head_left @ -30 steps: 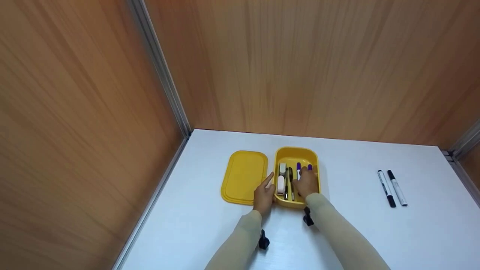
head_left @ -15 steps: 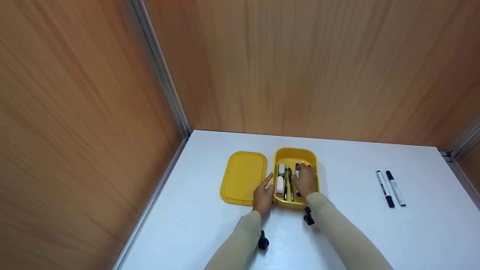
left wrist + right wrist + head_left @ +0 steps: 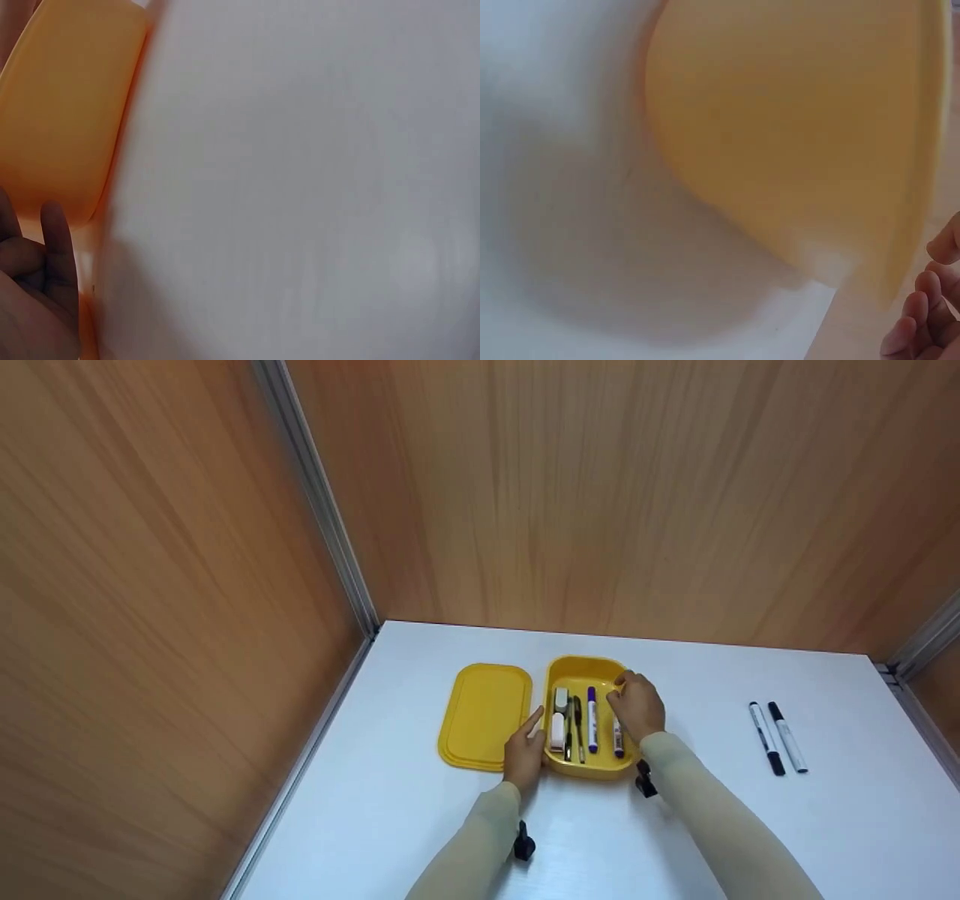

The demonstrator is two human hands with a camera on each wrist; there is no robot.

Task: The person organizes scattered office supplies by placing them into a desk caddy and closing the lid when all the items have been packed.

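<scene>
the right hand (image 3: 637, 706) has left the pens (image 3: 592, 718), its curled fingers now empty at the box (image 3: 589, 666)'s right rim, while the left hand (image 3: 525, 750) braces the near-left corner, fingers loose.

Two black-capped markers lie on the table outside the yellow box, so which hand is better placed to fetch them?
The right hand, probably: it is at the yellow box's right rim, on the side where the markers lie. The left hand is at the box's left side.

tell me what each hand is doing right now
Left hand: open, forefinger straight, resting against the yellow plastic box.
Right hand: fingers curled at the box's right rim; grip cannot be told.
</scene>
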